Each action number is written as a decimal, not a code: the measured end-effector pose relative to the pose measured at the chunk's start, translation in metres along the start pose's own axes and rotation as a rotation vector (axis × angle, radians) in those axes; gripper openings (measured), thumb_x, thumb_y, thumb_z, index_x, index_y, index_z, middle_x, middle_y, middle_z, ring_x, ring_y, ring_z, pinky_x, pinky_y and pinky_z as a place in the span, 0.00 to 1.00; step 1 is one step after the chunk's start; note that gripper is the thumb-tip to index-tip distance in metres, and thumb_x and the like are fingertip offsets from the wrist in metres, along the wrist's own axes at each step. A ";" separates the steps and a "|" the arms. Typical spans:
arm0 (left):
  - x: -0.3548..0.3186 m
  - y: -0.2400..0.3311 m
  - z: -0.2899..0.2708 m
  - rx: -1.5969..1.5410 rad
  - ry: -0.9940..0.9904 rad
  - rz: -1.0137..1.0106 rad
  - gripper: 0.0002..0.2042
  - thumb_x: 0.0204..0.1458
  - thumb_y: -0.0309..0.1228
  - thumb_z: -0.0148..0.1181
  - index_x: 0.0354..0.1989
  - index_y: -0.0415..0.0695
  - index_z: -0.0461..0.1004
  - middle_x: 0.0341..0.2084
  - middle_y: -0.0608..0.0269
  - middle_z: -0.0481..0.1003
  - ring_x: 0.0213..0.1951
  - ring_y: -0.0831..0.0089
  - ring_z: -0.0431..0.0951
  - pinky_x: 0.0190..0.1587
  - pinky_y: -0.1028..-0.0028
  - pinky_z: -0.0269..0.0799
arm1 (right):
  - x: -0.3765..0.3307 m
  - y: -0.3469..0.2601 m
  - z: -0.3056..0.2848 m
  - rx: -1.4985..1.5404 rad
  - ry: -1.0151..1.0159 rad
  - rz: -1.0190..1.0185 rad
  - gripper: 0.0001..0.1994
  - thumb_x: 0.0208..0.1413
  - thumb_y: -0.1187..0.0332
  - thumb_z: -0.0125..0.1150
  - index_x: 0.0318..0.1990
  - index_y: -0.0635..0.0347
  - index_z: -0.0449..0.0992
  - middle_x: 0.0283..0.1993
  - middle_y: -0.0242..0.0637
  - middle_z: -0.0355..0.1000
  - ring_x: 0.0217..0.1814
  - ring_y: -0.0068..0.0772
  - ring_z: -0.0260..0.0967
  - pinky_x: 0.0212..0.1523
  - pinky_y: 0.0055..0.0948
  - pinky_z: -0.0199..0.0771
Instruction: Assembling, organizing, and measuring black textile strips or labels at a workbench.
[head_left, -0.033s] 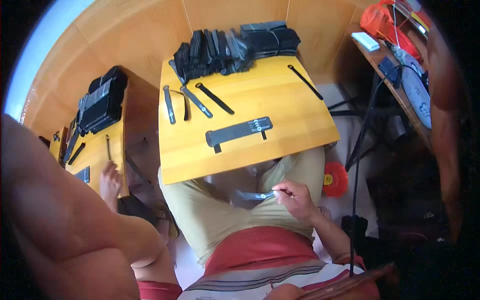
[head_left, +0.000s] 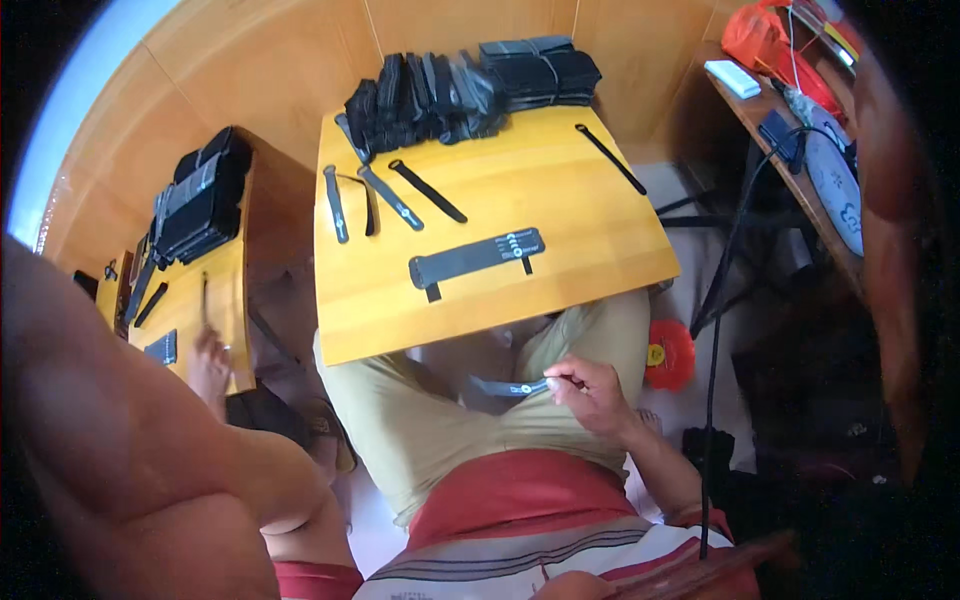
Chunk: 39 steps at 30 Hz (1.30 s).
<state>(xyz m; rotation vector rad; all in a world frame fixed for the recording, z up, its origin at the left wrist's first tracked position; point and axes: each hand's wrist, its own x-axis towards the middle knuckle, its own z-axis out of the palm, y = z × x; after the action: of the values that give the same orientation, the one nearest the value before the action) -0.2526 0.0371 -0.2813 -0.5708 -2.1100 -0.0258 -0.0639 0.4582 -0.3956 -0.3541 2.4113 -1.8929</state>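
Observation:
My right hand [head_left: 590, 397] is closed over my lap, pinching the end of a short grey strap [head_left: 515, 387] with pale print; the strap points left. My bent left arm [head_left: 130, 420] is large and blurred at the left, its hand out of view. In front of me on the yellow table [head_left: 470, 315] lies a wide grey piece [head_left: 476, 259] with print and two black tabs beneath it. Beyond it are grey straps [head_left: 390, 197], a black strap [head_left: 428, 191] and, by the right edge, a thin black strap [head_left: 610, 159].
Dark strap bundles [head_left: 425, 95] line the table's far edge. At left, a co-worker's hand [head_left: 210, 368] is over another table [head_left: 225, 300] with a tied dark stack [head_left: 200, 210]. A red round object [head_left: 670, 355] is low right; a black cable [head_left: 712, 400] hangs nearby.
The view has shifted very slightly. At the left table the co-worker's hand has moved a little, uncovering more of a small grey piece. My right hand and its strap stay nearly where they were.

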 end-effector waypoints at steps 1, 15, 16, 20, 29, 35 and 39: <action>-0.002 0.010 0.010 0.002 -0.041 -0.001 0.17 0.58 0.45 0.55 0.43 0.44 0.80 0.42 0.45 0.76 0.44 0.48 0.79 0.42 0.55 0.79 | -0.002 0.000 0.001 0.008 0.001 -0.009 0.06 0.62 0.79 0.58 0.44 0.68 0.77 0.32 0.35 0.74 0.30 0.20 0.73 0.32 0.22 0.73; -0.029 0.013 0.091 0.210 -0.549 0.053 0.15 0.57 0.42 0.56 0.40 0.43 0.82 0.38 0.47 0.78 0.43 0.50 0.80 0.42 0.56 0.78 | -0.003 0.009 0.007 0.050 0.033 0.007 0.07 0.63 0.76 0.60 0.46 0.66 0.78 0.32 0.35 0.75 0.29 0.22 0.74 0.31 0.24 0.73; -0.032 0.007 0.094 0.231 -0.577 0.056 0.15 0.56 0.42 0.56 0.40 0.43 0.82 0.38 0.47 0.78 0.43 0.50 0.80 0.42 0.56 0.78 | -0.003 0.010 0.006 0.054 0.026 0.011 0.07 0.63 0.76 0.60 0.46 0.66 0.78 0.32 0.35 0.75 0.29 0.22 0.74 0.31 0.24 0.73; -0.038 -0.004 0.125 0.316 -0.698 0.063 0.15 0.56 0.41 0.57 0.39 0.43 0.82 0.37 0.47 0.79 0.42 0.50 0.80 0.41 0.56 0.78 | -0.003 0.011 0.002 0.039 0.020 0.002 0.06 0.62 0.80 0.58 0.45 0.68 0.76 0.33 0.36 0.73 0.30 0.22 0.75 0.31 0.22 0.75; -0.082 -0.119 0.184 0.495 -0.954 0.026 0.14 0.55 0.39 0.57 0.36 0.43 0.83 0.35 0.48 0.80 0.41 0.51 0.80 0.41 0.57 0.77 | -0.004 0.018 0.008 0.114 0.032 0.063 0.07 0.62 0.78 0.58 0.47 0.66 0.77 0.33 0.35 0.76 0.31 0.21 0.74 0.33 0.22 0.75; -0.138 -0.227 0.216 0.574 -1.140 0.022 0.13 0.54 0.38 0.58 0.35 0.42 0.84 0.33 0.49 0.81 0.40 0.52 0.81 0.41 0.57 0.77 | -0.004 0.013 0.009 0.064 0.044 0.057 0.05 0.64 0.79 0.59 0.45 0.68 0.76 0.35 0.34 0.74 0.31 0.19 0.74 0.33 0.20 0.76; -0.205 -0.337 0.172 0.637 -1.229 0.037 0.13 0.53 0.37 0.58 0.34 0.42 0.85 0.32 0.50 0.81 0.40 0.53 0.81 0.41 0.57 0.76 | 0.009 0.015 0.018 0.090 -0.015 0.069 0.06 0.64 0.79 0.59 0.46 0.68 0.77 0.35 0.34 0.74 0.32 0.20 0.74 0.34 0.20 0.75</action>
<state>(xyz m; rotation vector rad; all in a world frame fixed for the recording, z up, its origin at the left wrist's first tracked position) -0.4281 -0.3031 -0.4769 -0.2095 -3.0114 1.2535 -0.0717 0.4423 -0.4137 -0.2758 2.2881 -1.9546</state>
